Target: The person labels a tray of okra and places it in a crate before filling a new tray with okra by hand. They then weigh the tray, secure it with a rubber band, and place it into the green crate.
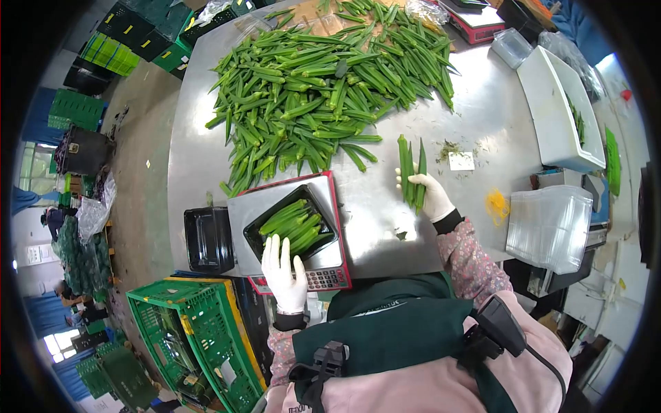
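My right hand, in a white glove, is closed around a few okra pods held upright over the steel table. My left hand, also gloved, reaches to the near edge of a black tray, its fingers stretched out over the okra pods lying there. That tray sits on the metal plate of a red kitchen scale with a keypad. Beyond both hands spreads a large heap of green okra.
Left of the scale stand empty black trays. Green crates are at the near left. A white foam box, clear plastic containers, yellow rubber bands and a white label lie to the right. Another red scale is at the back.
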Tool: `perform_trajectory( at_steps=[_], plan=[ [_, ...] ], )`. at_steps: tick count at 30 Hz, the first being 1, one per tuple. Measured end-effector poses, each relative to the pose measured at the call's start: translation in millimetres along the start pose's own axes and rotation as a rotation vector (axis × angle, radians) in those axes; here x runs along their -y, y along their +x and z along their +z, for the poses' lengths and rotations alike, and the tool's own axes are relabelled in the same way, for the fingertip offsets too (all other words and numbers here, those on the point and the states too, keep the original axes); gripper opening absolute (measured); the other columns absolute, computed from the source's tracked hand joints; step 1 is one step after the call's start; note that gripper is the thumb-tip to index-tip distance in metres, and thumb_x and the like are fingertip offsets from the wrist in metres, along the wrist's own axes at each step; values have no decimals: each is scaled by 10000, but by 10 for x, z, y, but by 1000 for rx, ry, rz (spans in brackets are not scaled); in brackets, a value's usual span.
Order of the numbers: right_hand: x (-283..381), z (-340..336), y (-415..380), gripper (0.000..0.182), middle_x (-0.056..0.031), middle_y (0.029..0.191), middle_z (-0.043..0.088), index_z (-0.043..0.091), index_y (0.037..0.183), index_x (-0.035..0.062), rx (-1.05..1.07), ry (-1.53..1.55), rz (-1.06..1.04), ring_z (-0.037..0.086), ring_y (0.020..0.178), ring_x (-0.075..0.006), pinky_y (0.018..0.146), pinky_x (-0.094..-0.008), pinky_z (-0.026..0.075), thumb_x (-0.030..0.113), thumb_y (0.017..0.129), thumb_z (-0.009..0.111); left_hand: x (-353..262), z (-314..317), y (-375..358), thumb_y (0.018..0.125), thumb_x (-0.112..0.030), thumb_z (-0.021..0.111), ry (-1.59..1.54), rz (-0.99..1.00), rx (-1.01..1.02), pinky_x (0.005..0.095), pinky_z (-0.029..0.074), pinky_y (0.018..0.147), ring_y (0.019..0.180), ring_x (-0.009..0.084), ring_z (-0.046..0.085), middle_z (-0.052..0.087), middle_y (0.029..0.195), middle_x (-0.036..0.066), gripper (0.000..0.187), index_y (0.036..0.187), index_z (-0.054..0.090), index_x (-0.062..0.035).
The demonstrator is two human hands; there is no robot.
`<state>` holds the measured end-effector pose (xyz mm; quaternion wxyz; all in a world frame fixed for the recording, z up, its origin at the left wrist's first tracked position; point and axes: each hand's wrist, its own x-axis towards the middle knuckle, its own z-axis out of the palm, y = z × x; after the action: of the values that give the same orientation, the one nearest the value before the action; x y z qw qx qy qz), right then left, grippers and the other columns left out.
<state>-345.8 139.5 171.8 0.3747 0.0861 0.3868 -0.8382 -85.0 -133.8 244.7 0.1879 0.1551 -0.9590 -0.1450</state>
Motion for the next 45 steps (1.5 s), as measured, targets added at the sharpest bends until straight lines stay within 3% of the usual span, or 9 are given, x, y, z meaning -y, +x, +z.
perform_trajectory(
  at_steps=[1,4,5,6,11,17,29,40,45],
  plan=[
    [0,7,-25,609,-137,1219,609,406,1444,-8,83,-9,16,627,1084,-241,968,-377,519,30,856,560,-1,-11,9,837,-21,634,-1,3,0,478,353,1106,1321,372,465,518,1407,183,480,1313,570,-21],
    [23,317,-202,641,-134,1211,609,378,1463,-14,154,10,-6,626,1103,-251,980,-384,518,23,850,561,23,-15,18,839,-18,631,-26,24,-3,477,356,1104,1314,372,473,526,1399,182,474,1309,572,-15],
    [11,330,-223,610,-176,1276,591,400,1440,-22,214,6,-16,604,1171,-292,1061,-456,473,23,857,572,29,-14,16,841,-15,627,-31,34,-11,473,357,1105,1308,368,480,533,1392,179,469,1307,572,-11],
    [12,373,-252,610,-176,1276,591,400,1440,-22,215,5,-15,604,1171,-292,1061,-456,473,23,857,572,31,-22,14,841,-15,627,-30,33,-13,473,357,1105,1308,368,480,533,1392,179,469,1307,572,-11],
    [-26,614,-365,634,-225,1434,472,332,1491,-1,335,254,101,482,1323,-354,1128,-519,375,132,900,519,72,-97,-61,848,-17,617,-39,25,-27,459,367,1100,1299,352,494,545,1382,172,450,1297,582,-11],
    [-152,827,-405,623,-211,1453,456,320,1503,15,370,253,120,464,1335,-349,1139,-547,341,244,947,483,247,-187,-260,852,-20,611,-10,-21,-65,459,379,1079,1286,353,509,560,1366,170,437,1288,589,-13],
    [-438,956,-393,509,-144,1316,576,425,1429,15,333,254,217,580,1201,-296,1038,-500,476,132,954,565,443,-284,-561,860,-28,619,4,-92,-115,456,372,1072,1295,338,503,562,1368,160,437,1296,588,-27],
    [-556,1261,-428,484,-119,1341,573,433,1424,11,282,151,261,603,1175,-258,1030,-431,495,135,977,571,498,-362,-687,848,24,620,5,-137,-139,417,384,1081,1288,320,512,577,1350,149,432,1279,611,-11],
    [-587,1374,-457,488,-116,1352,571,434,1432,22,269,165,260,596,1193,-261,1041,-428,487,134,977,569,554,-349,-739,854,-25,616,7,-126,-156,448,386,1062,1275,326,522,582,1339,148,415,1268,608,-22]
  ],
)
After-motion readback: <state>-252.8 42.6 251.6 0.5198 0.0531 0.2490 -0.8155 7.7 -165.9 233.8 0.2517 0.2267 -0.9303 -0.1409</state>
